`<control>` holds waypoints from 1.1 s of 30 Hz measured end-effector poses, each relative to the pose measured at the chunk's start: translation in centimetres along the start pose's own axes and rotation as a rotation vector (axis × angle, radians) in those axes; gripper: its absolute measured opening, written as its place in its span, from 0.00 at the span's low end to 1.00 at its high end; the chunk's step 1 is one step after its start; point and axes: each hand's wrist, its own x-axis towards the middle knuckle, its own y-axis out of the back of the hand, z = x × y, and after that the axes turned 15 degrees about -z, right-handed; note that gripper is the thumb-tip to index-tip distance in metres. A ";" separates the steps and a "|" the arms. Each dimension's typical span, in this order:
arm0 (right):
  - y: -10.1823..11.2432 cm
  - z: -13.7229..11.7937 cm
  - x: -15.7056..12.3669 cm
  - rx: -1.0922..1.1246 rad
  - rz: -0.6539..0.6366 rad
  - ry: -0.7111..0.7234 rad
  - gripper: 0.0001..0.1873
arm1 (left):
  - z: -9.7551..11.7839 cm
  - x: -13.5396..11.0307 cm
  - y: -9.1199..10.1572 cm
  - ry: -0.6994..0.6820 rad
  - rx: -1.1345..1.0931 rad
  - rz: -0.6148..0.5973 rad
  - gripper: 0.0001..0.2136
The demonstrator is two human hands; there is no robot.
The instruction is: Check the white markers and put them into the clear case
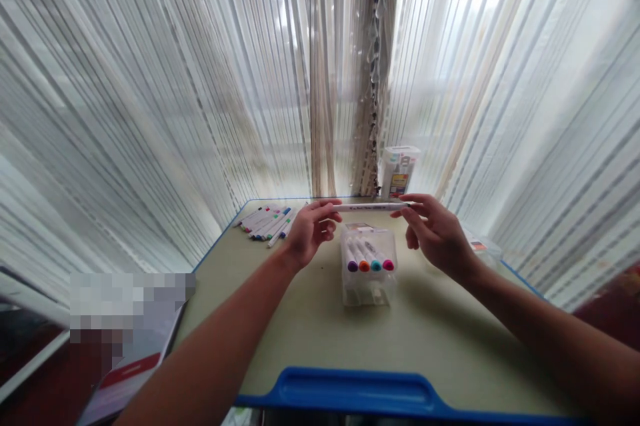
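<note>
A white marker pen (pixel 370 208) with small dark printing lies level in the air between my two hands. My left hand (pixel 314 229) pinches its left end. At the other end, which looks dark, the fingers of my right hand (pixel 430 226) are closed on it. Just below the pen stands a clear plastic case (pixel 369 286) on the table. Inside that case are several white markers (pixel 367 253), their purple, orange, teal and pink ends facing me. Left of my left hand, a loose pile of white markers (pixel 267 223) with various coloured ends rests on the tabletop.
The pale table (pixel 300 319) has a blue rim and a blue tray groove (pixel 357 389) at its near edge. A boxed package (pixel 400 171) stands at the back by the string curtain (pixel 200 79). Partly behind my right wrist is a clear plastic container (pixel 483 249).
</note>
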 end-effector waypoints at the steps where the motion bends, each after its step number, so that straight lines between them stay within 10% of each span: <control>1: 0.0 0.1 0.0 -0.002 -0.004 0.000 0.19 | 0.0 -0.1 0.0 0.003 0.004 0.004 0.13; 33: -0.3 1.4 0.4 -0.086 -0.105 0.002 0.17 | -1.2 0.0 0.9 -0.095 0.176 0.178 0.10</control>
